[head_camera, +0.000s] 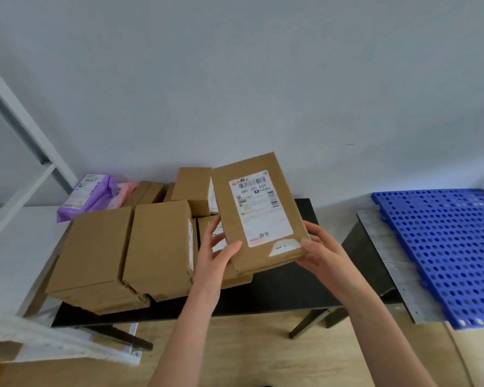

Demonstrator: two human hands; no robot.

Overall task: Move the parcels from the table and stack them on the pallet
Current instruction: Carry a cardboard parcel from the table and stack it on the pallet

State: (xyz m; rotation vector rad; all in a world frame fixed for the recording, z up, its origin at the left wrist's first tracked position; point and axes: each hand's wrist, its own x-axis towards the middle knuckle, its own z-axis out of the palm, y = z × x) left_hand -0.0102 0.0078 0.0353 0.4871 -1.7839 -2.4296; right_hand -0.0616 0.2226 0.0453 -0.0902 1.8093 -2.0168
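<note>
Parcel, flat brown cardboard with white shipping label (259, 216), held tilted above black bench (280, 291), right of middle. My left hand (221, 254) grips near left corner, my right hand (320, 248) near right corner. More brown cardboard boxes (157, 247) crowd bench's left half. Blue perforated plastic pallet (444, 252) beyond bench's right edge.

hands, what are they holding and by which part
Both grip the labelled brown parcel, tilted above the table: left hand at its near-left edge, right hand at its near-right corner.
</note>
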